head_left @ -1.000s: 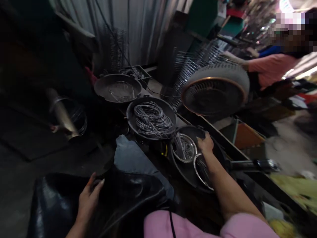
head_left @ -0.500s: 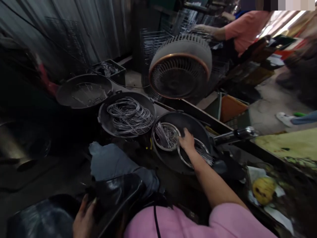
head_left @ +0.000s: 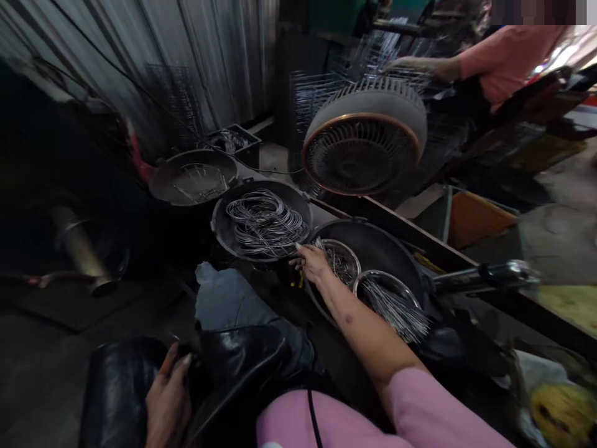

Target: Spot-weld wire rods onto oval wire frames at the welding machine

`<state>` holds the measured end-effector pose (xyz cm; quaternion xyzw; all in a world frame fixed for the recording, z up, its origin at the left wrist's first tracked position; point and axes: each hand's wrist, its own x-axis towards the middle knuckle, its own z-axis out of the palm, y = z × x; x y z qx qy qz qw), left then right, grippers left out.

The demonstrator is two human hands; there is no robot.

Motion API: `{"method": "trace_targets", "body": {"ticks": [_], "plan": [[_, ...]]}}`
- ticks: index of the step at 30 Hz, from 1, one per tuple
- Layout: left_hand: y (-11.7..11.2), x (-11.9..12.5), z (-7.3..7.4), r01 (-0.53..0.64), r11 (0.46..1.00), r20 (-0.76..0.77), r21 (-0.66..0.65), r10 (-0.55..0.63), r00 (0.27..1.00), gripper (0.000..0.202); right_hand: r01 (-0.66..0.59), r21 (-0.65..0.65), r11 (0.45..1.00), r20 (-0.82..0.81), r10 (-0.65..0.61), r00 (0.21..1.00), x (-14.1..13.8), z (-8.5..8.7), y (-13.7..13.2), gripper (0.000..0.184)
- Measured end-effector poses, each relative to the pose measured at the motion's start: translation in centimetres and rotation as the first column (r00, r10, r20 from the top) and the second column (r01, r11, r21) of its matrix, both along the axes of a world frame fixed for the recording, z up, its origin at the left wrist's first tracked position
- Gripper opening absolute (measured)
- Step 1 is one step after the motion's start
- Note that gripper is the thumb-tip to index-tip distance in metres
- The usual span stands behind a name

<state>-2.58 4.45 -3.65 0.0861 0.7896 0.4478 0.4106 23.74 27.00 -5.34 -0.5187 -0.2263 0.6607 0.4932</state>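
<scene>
My right hand (head_left: 313, 264) is over the left rim of the right-hand dark pan (head_left: 380, 239), beside a steel bowl (head_left: 357, 255) of small metal pieces. Its fingers are bent towards the thumb; what they hold, if anything, is too small to make out. A second steel bowl (head_left: 413, 289) beside my forearm holds a bundle of straight metal rods (head_left: 396, 311). Low at the left, my left hand (head_left: 168, 395) is by the dark apron (head_left: 242, 354), thumb and forefinger raised close together. A tiny glint shows at its fingertips, but the thing is unclear.
Coiled wire rings (head_left: 265, 224) fill the middle pan (head_left: 224, 239); a farther pan (head_left: 163, 177) has a few thin metal pieces. A round fan (head_left: 364, 143) stands behind. Beyond it, a co-worker's arm (head_left: 448, 67) reaches over wire racks. A metal cylinder (head_left: 504, 274) juts out at right.
My right hand has moved left, from between the two steel bowls to the pan's left rim. My left hand stays low by the apron. The whole view has shifted, so things appear farther right.
</scene>
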Motion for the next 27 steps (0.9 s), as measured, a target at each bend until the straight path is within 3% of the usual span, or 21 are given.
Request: {"method": "trace_targets", "body": {"ticks": [2,3,8,11,14,16,18,20,23,25,27], "plan": [[-0.4,-0.5,-0.5,-0.182,0.980,0.082,0.078,0.176,0.981,0.054,0.062,-0.007,0.998,-0.008,-0.062,0.998,-1.1,0.2,0.4,0.017],[-0.5,-0.8,-0.7,-0.209,0.972,0.111,0.107,0.197,0.974,0.053,0.070,-0.001,0.998,-0.007,-0.070,0.997,-1.2,0.4,0.5,0.016],[-0.9,-2.3,-2.1,-0.235,0.953,0.193,0.193,0.198,0.961,0.051,0.069,-0.020,0.997,-0.018,-0.069,0.997,-0.7,1.3,1.1,0.019],[-0.9,-2.8,-2.2,-0.217,0.951,0.216,0.221,0.169,0.962,0.053,0.099,0.015,0.995,0.026,-0.100,0.995,-1.3,1.8,1.4,0.020],[-0.5,-2.9,-1.2,-0.200,0.942,0.231,0.271,0.138,0.963,0.057,0.100,0.151,0.983,0.078,-0.113,0.991,-2.1,2.7,1.1,0.018],[0.0,-3.0,-0.1,-0.187,0.930,0.256,0.315,0.107,0.961,0.060,-0.037,0.338,0.940,0.216,-0.039,0.976,-2.3,3.7,0.4,0.025],[0.7,-3.1,1.1,-0.162,0.922,0.337,0.351,0.037,0.941,0.061,-0.301,0.524,0.796,0.468,0.026,0.883,-2.4,5.1,-0.8,0.029],[1.4,-3.3,2.4,-0.156,0.911,0.501,0.382,-0.062,0.863,0.063,-0.613,0.575,0.541,0.714,0.033,0.699,-2.4,6.5,-2.4,0.028],[2.0,-3.6,3.8,-0.235,0.870,0.695,0.434,-0.157,0.702,0.076,-0.926,0.366,0.094,0.931,-0.036,0.364,-2.6,7.9,-4.5,0.027],[1.9,-3.6,3.8,-0.272,0.856,0.728,0.439,-0.162,0.666,0.076,-0.985,0.148,-0.090,0.986,-0.062,0.154,-2.7,8.2,-5.1,0.028],[1.4,-3.6,3.2,-0.250,0.886,0.696,0.391,-0.107,0.710,0.057,-0.975,0.010,-0.221,0.998,0.061,-0.004,-2.8,8.1,-4.6,0.024]]}}
